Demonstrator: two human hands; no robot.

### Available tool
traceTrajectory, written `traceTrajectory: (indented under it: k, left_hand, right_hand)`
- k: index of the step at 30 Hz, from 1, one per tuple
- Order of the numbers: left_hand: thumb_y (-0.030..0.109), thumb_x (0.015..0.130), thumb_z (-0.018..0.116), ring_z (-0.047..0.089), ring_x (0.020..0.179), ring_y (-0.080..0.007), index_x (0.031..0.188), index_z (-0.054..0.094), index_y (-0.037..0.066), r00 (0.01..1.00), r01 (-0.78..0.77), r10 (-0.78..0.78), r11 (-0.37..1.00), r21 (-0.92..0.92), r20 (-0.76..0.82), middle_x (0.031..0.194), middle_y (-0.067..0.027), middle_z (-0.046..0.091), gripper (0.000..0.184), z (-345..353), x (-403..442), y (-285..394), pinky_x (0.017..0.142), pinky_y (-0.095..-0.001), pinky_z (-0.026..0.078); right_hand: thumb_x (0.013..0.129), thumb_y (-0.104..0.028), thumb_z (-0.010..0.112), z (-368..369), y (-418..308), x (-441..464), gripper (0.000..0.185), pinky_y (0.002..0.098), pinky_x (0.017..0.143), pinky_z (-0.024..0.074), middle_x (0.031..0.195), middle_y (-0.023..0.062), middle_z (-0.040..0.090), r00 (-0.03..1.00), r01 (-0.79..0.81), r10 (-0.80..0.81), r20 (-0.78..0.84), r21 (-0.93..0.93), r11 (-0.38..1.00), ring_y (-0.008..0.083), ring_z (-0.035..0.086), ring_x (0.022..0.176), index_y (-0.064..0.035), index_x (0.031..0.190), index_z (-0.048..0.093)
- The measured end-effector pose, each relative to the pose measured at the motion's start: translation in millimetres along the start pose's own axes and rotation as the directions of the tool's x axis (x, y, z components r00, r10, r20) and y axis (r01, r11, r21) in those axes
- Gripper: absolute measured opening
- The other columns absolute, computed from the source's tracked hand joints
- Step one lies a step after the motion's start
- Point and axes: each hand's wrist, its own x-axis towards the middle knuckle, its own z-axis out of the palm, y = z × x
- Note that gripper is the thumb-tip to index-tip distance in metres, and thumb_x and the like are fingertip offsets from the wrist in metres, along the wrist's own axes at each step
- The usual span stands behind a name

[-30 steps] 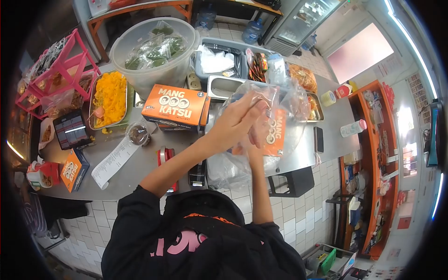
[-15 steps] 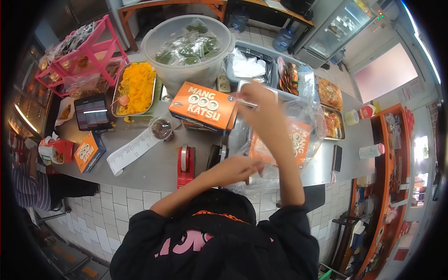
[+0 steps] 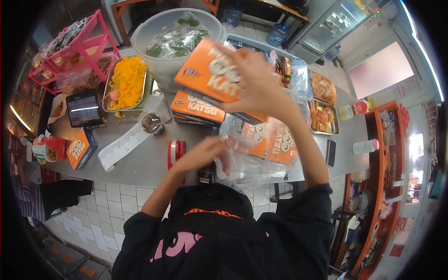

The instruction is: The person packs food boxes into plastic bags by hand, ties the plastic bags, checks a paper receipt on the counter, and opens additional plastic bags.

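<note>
My right hand (image 3: 261, 81) grips an orange box (image 3: 205, 72) printed with white lettering, raised and tilted above a similar box (image 3: 198, 109) that rests on the counter. Low at the centre, my left hand (image 3: 205, 154) pinches the edge of a clear plastic bag (image 3: 242, 165). Inside or under that bag, orange boxes (image 3: 273, 140) lie on the counter to the right of my left hand. A red stapler-like tool (image 3: 176, 151) stands just left of my left hand, and a black one (image 3: 205, 173) is partly hidden below it.
On the steel counter (image 3: 135, 168) are a receipt (image 3: 121, 149), a sauce cup (image 3: 151, 122), a tablet (image 3: 84, 109), a tray of yellow food (image 3: 127, 84) and a phone (image 3: 331, 153). Behind stands a large tub (image 3: 165, 70). A person in striped clothing (image 3: 30, 198) is at far left.
My right hand has taken hold of the top orange box and lifted it off the one below. My left hand has moved to the bag's edge, and the view has shifted slightly.
</note>
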Motion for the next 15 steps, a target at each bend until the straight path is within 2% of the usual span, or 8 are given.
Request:
traceTrajectory:
  k: [3,5,6,7,9,12,14,15]
  left_hand:
    - [0.031,0.094,0.035,0.059,0.056,-0.0145,0.099,0.051,0.002,0.993,-0.100,0.084,0.975,-0.198,-0.088,0.070,-0.0056,0.057,0.034,0.0,11.4,24.8,0.056,-0.0241,0.044]
    - [0.031,0.093,0.035,0.056,0.050,-0.0141,0.100,0.050,0.004,0.902,-0.293,0.179,0.922,-0.254,-0.392,0.068,-0.0022,0.053,0.032,11.2,23.8,46.7,0.051,-0.0219,0.043]
    - [0.031,0.093,0.035,0.056,0.050,-0.0141,0.100,0.050,0.004,0.903,-0.296,0.184,0.921,-0.252,-0.389,0.068,-0.0022,0.053,0.032,9.6,31.9,48.5,0.051,-0.0219,0.043]
    - [0.031,0.093,0.035,0.055,0.048,-0.0135,0.100,0.050,0.004,0.835,-0.343,0.266,0.936,-0.077,-0.482,0.071,-0.0021,0.051,0.032,7.1,40.4,48.6,0.048,-0.0230,0.044]
    - [0.030,0.094,0.034,0.053,0.046,-0.0117,0.100,0.050,0.003,0.896,-0.301,0.235,0.945,-0.127,-0.376,0.083,-0.0018,0.046,0.031,5.3,45.7,70.3,0.040,-0.0237,0.045]
    - [0.029,0.093,0.036,0.053,0.045,-0.0117,0.102,0.048,0.002,0.887,-0.351,0.320,0.936,-0.037,-0.334,0.083,-0.0021,0.042,0.031,4.2,57.0,84.2,0.037,-0.0222,0.044]
    - [0.029,0.094,0.035,0.052,0.043,-0.0121,0.099,0.048,0.002,0.877,-0.372,0.316,0.923,-0.094,-0.362,0.082,-0.0016,0.040,0.029,14.6,61.6,89.2,0.034,-0.0216,0.043]
    - [0.029,0.094,0.035,0.052,0.043,-0.0123,0.099,0.047,0.002,0.879,-0.386,0.342,0.919,-0.076,-0.332,0.082,-0.0016,0.040,0.029,16.5,62.8,89.2,0.034,-0.0219,0.044]
  right_hand:
    - [0.049,-0.025,0.078,-39.3,-3.8,-45.5,0.104,0.0417,0.094,0.0333,0.120,0.0193,0.037,0.973,0.029,-0.016,-0.228,0.056,0.998,0.0333,0.038,0.113,-0.0146,0.137,0.023]
    - [0.048,-0.021,0.079,-38.1,-5.3,-67.0,0.108,0.0400,0.096,0.0327,0.123,0.0191,0.035,0.930,0.064,-0.028,-0.367,0.088,0.994,0.0317,0.037,0.116,-0.0096,0.137,0.020]
    - [0.047,-0.021,0.080,-22.0,-1.5,-78.6,0.111,0.0398,0.097,0.0322,0.127,0.0189,0.032,0.873,0.078,-0.023,-0.487,0.092,0.993,0.0299,0.036,0.118,-0.0060,0.137,0.017]
    - [0.047,-0.020,0.082,-4.2,5.6,-91.4,0.114,0.0395,0.097,0.0317,0.130,0.0188,0.028,0.802,0.090,-0.014,-0.597,0.098,0.991,0.0282,0.035,0.119,-0.0023,0.137,0.013]
    - [0.047,-0.022,0.083,34.7,33.1,-119.9,0.119,0.0398,0.097,0.0316,0.134,0.0190,0.024,0.828,0.036,0.097,-0.552,0.225,0.974,0.0289,0.035,0.120,0.0002,0.137,0.007]
    - [0.048,-0.022,0.083,52.2,49.0,-164.6,0.115,0.0423,0.096,0.0331,0.132,0.0226,0.026,0.892,-0.104,0.243,-0.382,0.349,0.931,0.0333,0.035,0.119,-0.0062,0.138,0.013]
    - [0.052,-0.026,0.081,45.3,56.9,-189.3,0.105,0.0442,0.093,0.0356,0.126,0.0275,0.030,0.858,-0.478,0.474,-0.200,0.029,0.878,0.0395,0.038,0.114,-0.0159,0.138,0.021]
    - [0.052,-0.026,0.081,39.5,59.3,-193.3,0.105,0.0442,0.093,0.0356,0.126,0.0275,0.030,0.861,-0.474,0.470,-0.192,0.029,0.880,0.0395,0.038,0.114,-0.0159,0.138,0.021]
